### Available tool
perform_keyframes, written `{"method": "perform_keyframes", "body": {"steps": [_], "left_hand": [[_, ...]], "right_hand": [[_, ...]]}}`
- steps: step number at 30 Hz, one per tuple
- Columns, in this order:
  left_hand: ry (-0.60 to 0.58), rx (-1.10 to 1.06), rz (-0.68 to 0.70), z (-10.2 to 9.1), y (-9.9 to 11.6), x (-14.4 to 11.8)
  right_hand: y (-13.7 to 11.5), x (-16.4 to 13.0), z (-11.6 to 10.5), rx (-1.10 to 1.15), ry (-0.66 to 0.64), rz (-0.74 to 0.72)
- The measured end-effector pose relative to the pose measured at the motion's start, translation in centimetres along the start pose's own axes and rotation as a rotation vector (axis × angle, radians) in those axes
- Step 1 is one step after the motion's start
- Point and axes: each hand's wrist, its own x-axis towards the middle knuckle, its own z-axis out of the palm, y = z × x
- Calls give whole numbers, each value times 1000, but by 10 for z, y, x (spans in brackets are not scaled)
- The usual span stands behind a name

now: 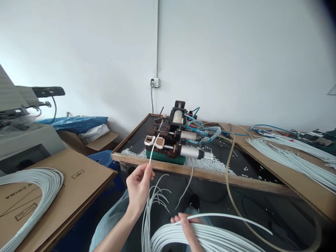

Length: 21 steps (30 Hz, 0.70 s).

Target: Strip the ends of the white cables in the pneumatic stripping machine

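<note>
My left hand (pixel 138 185) pinches a single white cable (pixel 153 148) and holds its tip at the white guide of a small pneumatic wire-stripping machine (pixel 176 136) that stands on a wooden-framed tray (pixel 168 168). My right hand (pixel 187 229) rests low in the view on a bundle of white cables (pixel 210 238) that lies across my lap, its fingers curled over the strands. Several loose cable ends (pixel 157 194) fan out between the two hands.
White insulation scraps (pixel 210 164) litter the tray around the machine. More white cables (pixel 294 159) lie on the bench at right, and another coil (pixel 34 182) sits on cardboard at left. Clear hoses (pixel 231 168) loop from the machine. A wall socket (pixel 155 82) is behind.
</note>
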Motion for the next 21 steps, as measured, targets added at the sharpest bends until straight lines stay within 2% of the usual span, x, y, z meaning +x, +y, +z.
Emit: {"method": "perform_keyframes", "body": {"steps": [1,2,5,6,8,10,12,14,16,17,19,21], "left_hand": [[-63,56,29,-3,3,-3],[-175,124,53,-6,7,-5],[-620,431,157,-11,18,-6],[-709,536,206,-12,22,-5],[-769,635,281,-10,33,-7],[-838,526,248,-6,46,-12],[-982,301,143,-2,60,-20],[-1076,138,59,0,70,-28],[-1056,95,1,2,71,-33],[-997,96,-31,2,67,-33],[-783,72,-106,1,54,-31],[-495,2,-170,0,37,-24]], "right_hand": [[2,-2,4,5,-3,20],[4,-4,8,4,-13,35],[8,-11,19,-62,-51,37],[8,-14,22,-90,-59,32],[7,-19,26,-148,-67,16],[3,-25,27,-204,-61,-9],[-2,-30,25,-307,-23,-49],[-8,-33,22,-413,36,-76],[-13,-34,21,-474,76,-87],[-16,-33,21,-472,70,-84],[-19,-30,23,-417,42,-57],[-21,-24,24,-269,43,16]]}}
